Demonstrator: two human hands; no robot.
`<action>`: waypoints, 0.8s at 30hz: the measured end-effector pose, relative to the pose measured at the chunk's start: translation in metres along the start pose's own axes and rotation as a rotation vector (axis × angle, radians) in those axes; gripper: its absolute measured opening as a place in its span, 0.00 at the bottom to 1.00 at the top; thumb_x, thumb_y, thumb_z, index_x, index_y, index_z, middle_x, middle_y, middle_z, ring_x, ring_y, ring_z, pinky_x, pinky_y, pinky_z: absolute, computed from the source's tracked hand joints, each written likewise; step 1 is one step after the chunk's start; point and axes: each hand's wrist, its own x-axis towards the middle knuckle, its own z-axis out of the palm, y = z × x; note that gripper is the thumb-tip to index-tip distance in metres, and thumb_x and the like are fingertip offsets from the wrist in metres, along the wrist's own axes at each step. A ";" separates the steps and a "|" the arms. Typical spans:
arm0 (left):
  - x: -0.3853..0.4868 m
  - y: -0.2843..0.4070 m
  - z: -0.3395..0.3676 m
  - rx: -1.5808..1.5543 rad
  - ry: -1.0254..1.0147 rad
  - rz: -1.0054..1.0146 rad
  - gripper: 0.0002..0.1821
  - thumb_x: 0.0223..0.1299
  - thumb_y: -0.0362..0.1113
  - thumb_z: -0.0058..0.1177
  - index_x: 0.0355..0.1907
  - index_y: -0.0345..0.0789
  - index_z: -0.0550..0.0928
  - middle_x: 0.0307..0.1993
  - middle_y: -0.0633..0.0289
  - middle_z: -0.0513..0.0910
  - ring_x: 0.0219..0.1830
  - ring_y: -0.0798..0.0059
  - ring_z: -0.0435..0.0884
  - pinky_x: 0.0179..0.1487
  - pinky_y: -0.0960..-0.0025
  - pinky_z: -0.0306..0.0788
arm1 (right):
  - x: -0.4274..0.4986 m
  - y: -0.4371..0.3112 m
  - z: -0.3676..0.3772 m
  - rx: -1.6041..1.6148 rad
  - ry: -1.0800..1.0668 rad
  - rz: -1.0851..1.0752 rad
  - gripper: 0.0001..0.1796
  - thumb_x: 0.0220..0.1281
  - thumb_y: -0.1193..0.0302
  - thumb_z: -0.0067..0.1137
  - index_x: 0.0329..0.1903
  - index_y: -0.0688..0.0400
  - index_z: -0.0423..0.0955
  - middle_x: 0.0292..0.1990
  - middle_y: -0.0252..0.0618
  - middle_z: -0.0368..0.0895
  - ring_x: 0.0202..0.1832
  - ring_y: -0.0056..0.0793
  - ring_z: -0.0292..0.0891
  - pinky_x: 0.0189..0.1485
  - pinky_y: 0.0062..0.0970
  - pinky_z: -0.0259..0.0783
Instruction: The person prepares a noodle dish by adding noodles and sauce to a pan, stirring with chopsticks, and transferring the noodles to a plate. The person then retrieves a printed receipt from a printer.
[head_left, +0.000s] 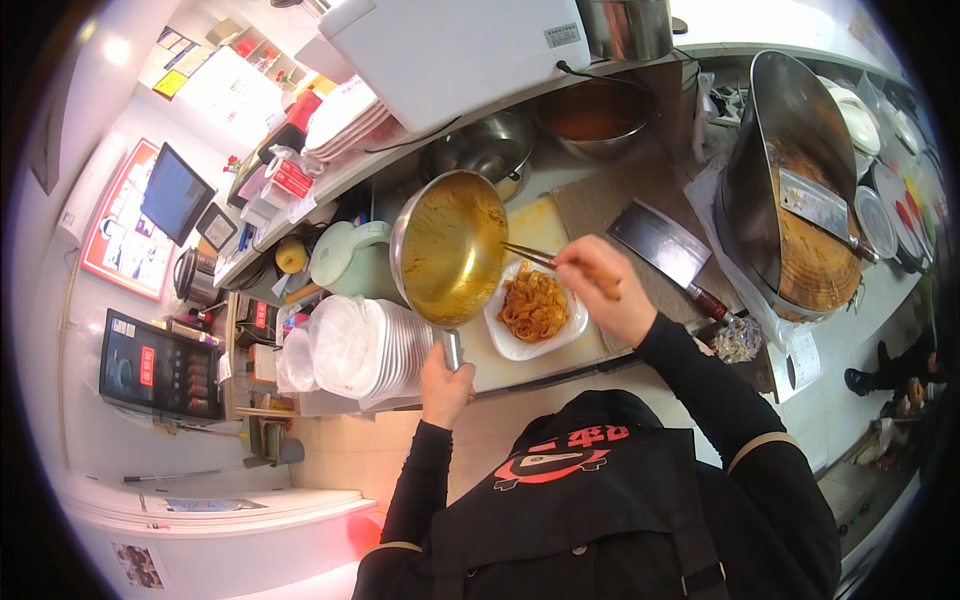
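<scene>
My left hand (447, 384) grips the handle of a metal mixing pan (450, 247). The pan is tilted, its inside smeared with orange-brown sauce and holding no noodles that I can see. Between the fingers of my right hand (606, 289) is a pair of chopsticks (529, 253), their tips near the pan's right rim. Just below the tips, a white foam tray (504, 346) holds a heap of wide sauced noodles (534, 304). The tray rests on a pale cutting board (592, 346).
A stack of white foam trays (375, 349) stands left of the pan, near a pale green pitcher (349, 259). Rightward lie a cleaver (660, 244) on a brown board and a second cleaver (814, 201) on a round chopping block (817, 262). Metal bowls (596, 112) sit behind.
</scene>
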 end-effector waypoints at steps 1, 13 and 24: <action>-0.003 0.004 0.003 -0.109 -0.051 -0.014 0.12 0.48 0.28 0.50 0.38 0.31 0.69 0.18 0.61 0.72 0.15 0.72 0.72 0.19 0.68 0.67 | 0.003 -0.001 0.006 -0.161 -0.004 -0.206 0.04 0.61 0.75 0.54 0.38 0.59 0.71 0.31 0.39 0.74 0.33 0.33 0.74 0.36 0.27 0.71; 0.011 0.039 -0.006 -0.929 -0.373 -0.374 0.08 0.57 0.29 0.49 0.40 0.34 0.71 0.21 0.66 0.70 0.16 0.78 0.67 0.19 0.73 0.61 | 0.037 0.002 0.033 -0.573 -0.421 -0.481 0.21 0.42 0.81 0.54 0.45 0.54 0.74 0.44 0.37 0.74 0.49 0.40 0.68 0.53 0.37 0.61; 0.150 0.078 -0.013 -1.028 -0.600 -0.445 0.05 0.60 0.34 0.47 0.30 0.39 0.69 0.21 0.71 0.69 0.19 0.82 0.65 0.22 0.78 0.59 | 0.131 0.107 0.027 -0.610 -0.045 0.213 0.15 0.47 0.66 0.66 0.33 0.58 0.70 0.23 0.43 0.78 0.29 0.45 0.77 0.32 0.39 0.71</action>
